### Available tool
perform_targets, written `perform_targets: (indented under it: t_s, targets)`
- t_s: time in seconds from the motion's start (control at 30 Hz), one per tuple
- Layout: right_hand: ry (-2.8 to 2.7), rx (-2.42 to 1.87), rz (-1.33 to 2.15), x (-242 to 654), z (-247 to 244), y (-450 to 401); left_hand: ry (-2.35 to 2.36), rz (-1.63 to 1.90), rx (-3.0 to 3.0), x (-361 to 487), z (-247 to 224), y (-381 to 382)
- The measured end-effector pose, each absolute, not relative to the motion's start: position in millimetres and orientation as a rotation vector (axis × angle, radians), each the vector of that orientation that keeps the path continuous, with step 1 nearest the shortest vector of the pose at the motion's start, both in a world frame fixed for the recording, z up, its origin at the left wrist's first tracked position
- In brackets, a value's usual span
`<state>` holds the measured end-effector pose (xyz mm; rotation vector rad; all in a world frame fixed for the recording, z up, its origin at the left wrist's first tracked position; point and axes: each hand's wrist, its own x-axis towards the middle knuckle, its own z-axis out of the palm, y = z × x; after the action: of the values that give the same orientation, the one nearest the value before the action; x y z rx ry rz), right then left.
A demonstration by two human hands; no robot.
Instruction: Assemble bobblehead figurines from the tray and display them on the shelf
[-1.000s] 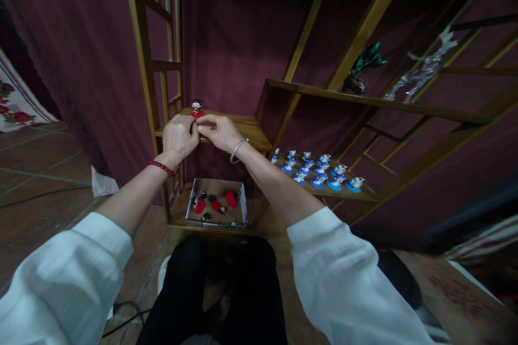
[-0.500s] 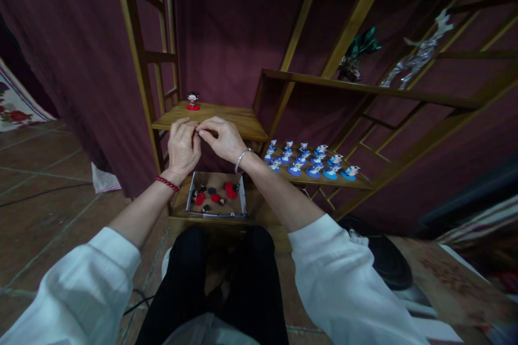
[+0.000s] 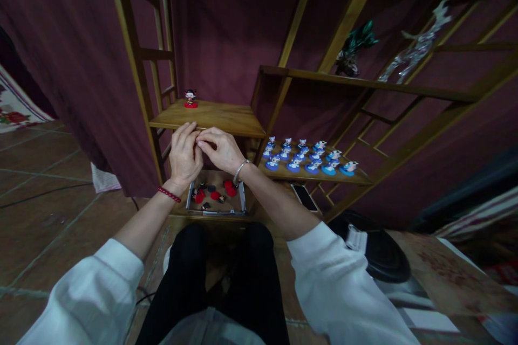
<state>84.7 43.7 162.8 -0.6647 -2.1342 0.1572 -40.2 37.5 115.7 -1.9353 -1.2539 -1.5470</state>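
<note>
left grip (image 3: 185, 156) apart from red-based figurine (image 3: 190, 99), upright on shelf (image 3: 226, 118) beyond

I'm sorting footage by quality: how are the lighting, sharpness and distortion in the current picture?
Head view: dim, with the purple backing darkening toward the top; head view: wooden posts lean and splay, like wide-lens distortion; head view: left hand and right hand are fairly clear, though anything between them can't be made out; head view: the far-right edge looks soft.
</note>
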Motion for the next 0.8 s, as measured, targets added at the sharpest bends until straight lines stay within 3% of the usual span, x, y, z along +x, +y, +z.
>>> perform_targets:
  t_s: [0.53, 0.8]
  targets:
    - [-2.089, -0.893, 0.336, 95.2, 70.5, 48.1, -1.562, -1.412, -2.188, -25.9, 33.9, 27.7]
    - [-2.154, -1.238, 0.508, 100.9, 10.2, 53.7, -2.061, -1.053, -2.426, -16.0, -22.0, 30.3]
